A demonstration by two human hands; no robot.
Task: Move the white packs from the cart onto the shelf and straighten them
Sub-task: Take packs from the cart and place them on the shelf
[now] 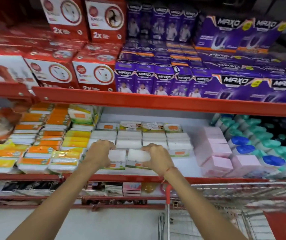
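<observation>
Two white rectangular plastic-wrapped packs side by side at front of red-edged white shelf, left hand gripping left one, right hand gripping right one, wire cart below right.

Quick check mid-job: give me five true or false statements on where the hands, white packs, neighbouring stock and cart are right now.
1. Both hands are on white packs at the shelf front. True: left hand, right hand, white packs.
2. Pink packs sit left of the white ones. False: they sit to the right.
3. Purple boxes are on the shelf above. True.
4. The cart stands at lower left. False: lower right.
5. Orange and yellow packs lie left of the white ones. True.
</observation>
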